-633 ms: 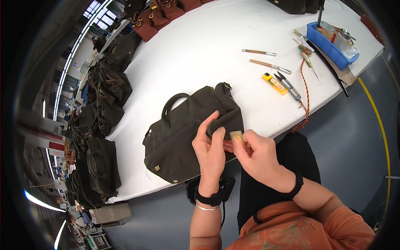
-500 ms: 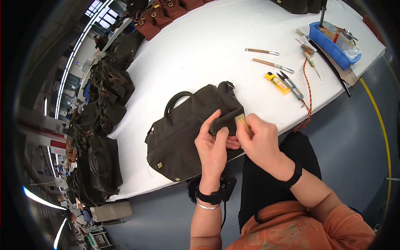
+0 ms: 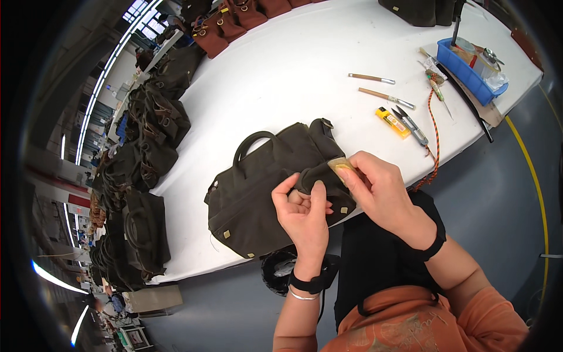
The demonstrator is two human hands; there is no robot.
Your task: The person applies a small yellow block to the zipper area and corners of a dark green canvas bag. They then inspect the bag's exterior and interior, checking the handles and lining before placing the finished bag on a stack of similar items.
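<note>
A dark olive fabric bag (image 3: 252,199) lies at the table's near edge, its upper handle (image 3: 252,144) arched on the far side. Small pale square tabs show along its near side. My left hand (image 3: 305,214) is closed on a rounded, raised part of the bag, thumb on top and fingers curled beneath; whether that part is a handle or folded cloth I cannot tell. Between the thumb and fingers of my right hand (image 3: 378,188) is a small yellowish block (image 3: 338,162). The block is against or just above the bag's right end.
Right of the bag lie two wooden-handled tools (image 3: 387,98), a yellow box (image 3: 393,122), thread snips (image 3: 412,125) and an awl (image 3: 437,91) with an orange cord. A blue tray (image 3: 469,76) stands at far right. Dark bags (image 3: 143,229) line the left; reddish-brown bags (image 3: 211,38) stand behind.
My right hand has moved slightly right and up with the yellowish block, tilting it flatter. My left fingers have curled in more, and a pale tab at the bag's right end now shows.
</note>
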